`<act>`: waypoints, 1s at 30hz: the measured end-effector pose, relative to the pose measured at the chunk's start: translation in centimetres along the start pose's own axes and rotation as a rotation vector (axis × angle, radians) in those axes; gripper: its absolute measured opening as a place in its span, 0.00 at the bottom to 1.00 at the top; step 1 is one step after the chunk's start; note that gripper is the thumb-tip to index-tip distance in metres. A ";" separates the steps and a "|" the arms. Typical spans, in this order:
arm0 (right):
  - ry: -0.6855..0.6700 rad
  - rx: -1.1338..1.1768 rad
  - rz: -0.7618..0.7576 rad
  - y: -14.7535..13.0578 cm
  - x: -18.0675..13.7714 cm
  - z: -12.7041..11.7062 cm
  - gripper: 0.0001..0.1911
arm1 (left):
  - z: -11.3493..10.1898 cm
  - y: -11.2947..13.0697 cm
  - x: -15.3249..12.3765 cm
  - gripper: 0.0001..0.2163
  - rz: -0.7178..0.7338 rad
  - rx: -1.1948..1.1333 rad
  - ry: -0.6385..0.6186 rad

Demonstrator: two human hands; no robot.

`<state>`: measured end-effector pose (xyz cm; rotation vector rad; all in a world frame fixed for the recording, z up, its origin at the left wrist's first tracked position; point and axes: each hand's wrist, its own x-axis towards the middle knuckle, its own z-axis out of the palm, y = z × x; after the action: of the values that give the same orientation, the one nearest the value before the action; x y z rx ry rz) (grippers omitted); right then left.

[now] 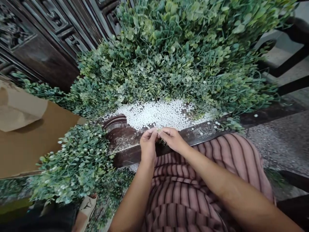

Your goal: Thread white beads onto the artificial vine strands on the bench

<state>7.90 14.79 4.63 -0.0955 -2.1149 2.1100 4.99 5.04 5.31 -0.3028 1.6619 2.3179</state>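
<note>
My left hand (149,141) and my right hand (172,138) meet at the front edge of a dark wooden bench, both closed with thumb and finger pinched together. Between the fingertips shows the tiny pale-green tip of a green sprig (158,130); a few darker leaves hang beneath, mostly covered by the hands. Right behind them spreads a heap of small white beads (156,114) on the wood. Whether a bead is in the fingers is too small to tell.
A big mass of artificial green foliage (173,58) covers the back of the bench (125,137). Sprigs with white beads (77,161) are piled at left, by a cardboard box (55,129). Loose beads lie along the right edge. Striped cloth (188,187) covers my lap.
</note>
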 end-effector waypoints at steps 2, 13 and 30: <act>-0.008 0.009 -0.005 0.0 0.0 0.0 0.15 | -0.1 0.0 0.0 0.14 0.004 -0.002 0.005; -0.041 0.011 0.015 0.1 0.1 0.0 0.18 | -0.4 -0.2 0.3 0.12 0.062 0.057 0.011; -0.208 0.094 0.048 0.3 0.2 -0.1 0.19 | -1.6 1.6 0.7 0.13 0.020 0.202 -0.234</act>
<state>7.73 14.93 4.39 0.0889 -2.1375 2.3352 3.79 3.12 5.97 0.0262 1.7649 2.0838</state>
